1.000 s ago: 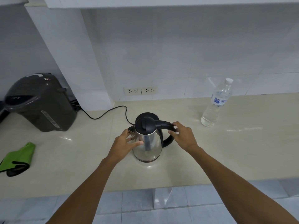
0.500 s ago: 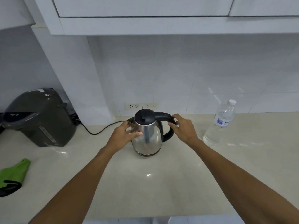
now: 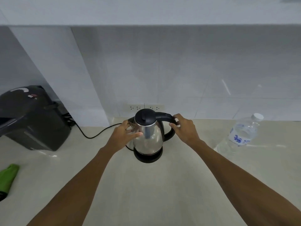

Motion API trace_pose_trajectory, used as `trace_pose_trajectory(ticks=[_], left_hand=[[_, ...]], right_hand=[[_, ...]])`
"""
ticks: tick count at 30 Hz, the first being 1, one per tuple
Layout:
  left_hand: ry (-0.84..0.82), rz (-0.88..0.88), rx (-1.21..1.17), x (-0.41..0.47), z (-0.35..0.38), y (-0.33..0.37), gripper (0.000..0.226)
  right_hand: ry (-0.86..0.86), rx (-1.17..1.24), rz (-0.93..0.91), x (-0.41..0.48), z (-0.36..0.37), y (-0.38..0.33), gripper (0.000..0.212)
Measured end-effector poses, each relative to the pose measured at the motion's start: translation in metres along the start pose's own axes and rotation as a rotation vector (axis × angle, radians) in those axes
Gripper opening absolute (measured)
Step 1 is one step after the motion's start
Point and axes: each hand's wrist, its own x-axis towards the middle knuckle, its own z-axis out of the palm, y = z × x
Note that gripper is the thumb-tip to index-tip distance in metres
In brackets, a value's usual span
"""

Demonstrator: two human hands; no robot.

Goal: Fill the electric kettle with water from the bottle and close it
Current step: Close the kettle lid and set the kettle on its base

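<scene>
A steel electric kettle (image 3: pixel 149 136) with a black lid, shut, and a black handle stands on its black base in the middle of the beige counter (image 3: pixel 154 185). My left hand (image 3: pixel 123 136) rests against the kettle's left side by the spout, fingers spread on the metal. My right hand (image 3: pixel 184 129) grips the black handle from the right. A clear plastic water bottle (image 3: pixel 241 134) with a white cap and blue label stands capped on the counter at the right, apart from both hands.
A dark grey hot-water dispenser (image 3: pixel 31 119) sits at the back left, with a black cord (image 3: pixel 96 134) trailing toward the kettle. A green cloth (image 3: pixel 7 176) lies at the left edge. Wall sockets (image 3: pixel 145 107) sit behind the kettle, under white cabinets.
The view has tilted upward, so the kettle and hands appear lower. The kettle's black base now shows beneath it. Both hands keep their hold on the kettle.
</scene>
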Motion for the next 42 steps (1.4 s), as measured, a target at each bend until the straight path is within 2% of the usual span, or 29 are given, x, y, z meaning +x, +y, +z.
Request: trace_pose_trajectory(ticks=[16, 26, 28, 31, 33, 36, 38, 40, 42], left_hand=[[-0.025, -0.008, 0.046, -0.002, -0.002, -0.021, 0.069], [-0.056, 0.011, 0.084, -0.008, 0.003, -0.025, 0.075], [-0.056, 0.008, 0.091, -0.009, 0.004, -0.026, 0.077], [-0.062, -0.008, 0.106, -0.007, 0.004, -0.025, 0.075], [-0.052, -0.03, 0.098, -0.005, 0.003, -0.024, 0.079], [-0.041, -0.038, 0.137, -0.004, 0.0, -0.019, 0.103], [-0.041, -0.047, 0.147, -0.005, -0.001, -0.016, 0.111], [-0.035, -0.054, 0.156, -0.007, -0.002, -0.013, 0.107], [-0.037, -0.045, 0.161, -0.007, -0.003, -0.016, 0.091]], right_hand=[[-0.007, -0.003, 0.008, -0.02, 0.011, 0.01, 0.034], [-0.026, 0.035, 0.095, -0.031, 0.016, 0.013, 0.033], [-0.081, 0.095, 0.162, -0.031, 0.011, 0.011, 0.033], [-0.236, 0.4, 0.432, -0.023, -0.009, 0.001, 0.029], [-0.315, 0.548, 0.573, -0.018, -0.023, -0.006, 0.034], [-0.326, 0.505, 0.595, -0.011, -0.028, -0.011, 0.054], [-0.302, 0.467, 0.589, -0.009, -0.025, -0.013, 0.053], [-0.291, 0.447, 0.585, -0.009, -0.023, -0.015, 0.047], [-0.295, 0.446, 0.578, -0.01, -0.023, -0.014, 0.042]])
